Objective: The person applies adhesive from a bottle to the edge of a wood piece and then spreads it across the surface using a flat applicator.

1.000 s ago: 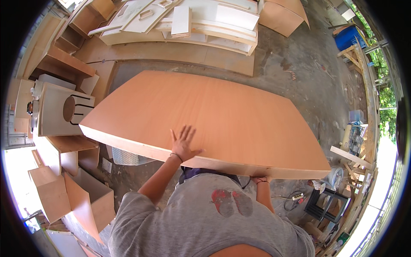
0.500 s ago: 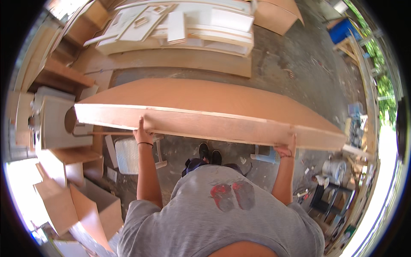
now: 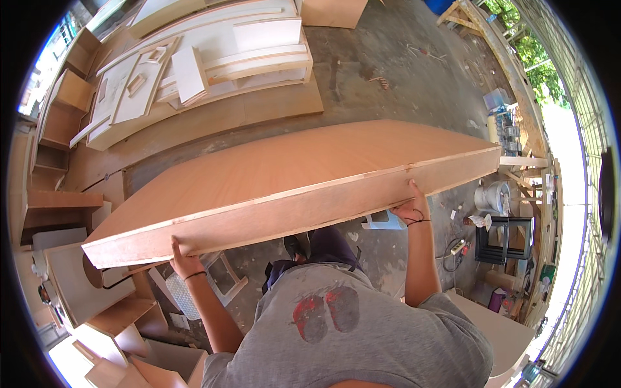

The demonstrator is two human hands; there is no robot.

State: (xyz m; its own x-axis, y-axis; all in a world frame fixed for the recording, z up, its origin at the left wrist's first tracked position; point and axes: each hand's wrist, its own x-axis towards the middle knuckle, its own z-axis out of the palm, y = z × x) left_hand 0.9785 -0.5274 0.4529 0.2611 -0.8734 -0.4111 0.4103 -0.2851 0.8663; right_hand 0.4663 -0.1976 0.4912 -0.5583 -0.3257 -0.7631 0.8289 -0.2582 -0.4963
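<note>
While the wooden panel (image 3: pixel 291 171) was held above the floor (image 3: pixel 401 97), its near side (image 3: pixel 291 216) was pinched along the bottom by the left grip (image 3: pixel 186 261) and right grip (image 3: pixel 411 207); carrying or positioning seemed in hand; steady, even support was apparently called for next.

Floor (image 3: pixel 424 81): grey concrete, stained. Left side: unfinished wooden cabinets (image 3: pixel 65 199). Right side: lattice wall (image 3: pixel 585 74), strong daylight (image 3: pixel 570 174) entering, green foliage (image 3: pixel 544 76) visible outside.
</note>
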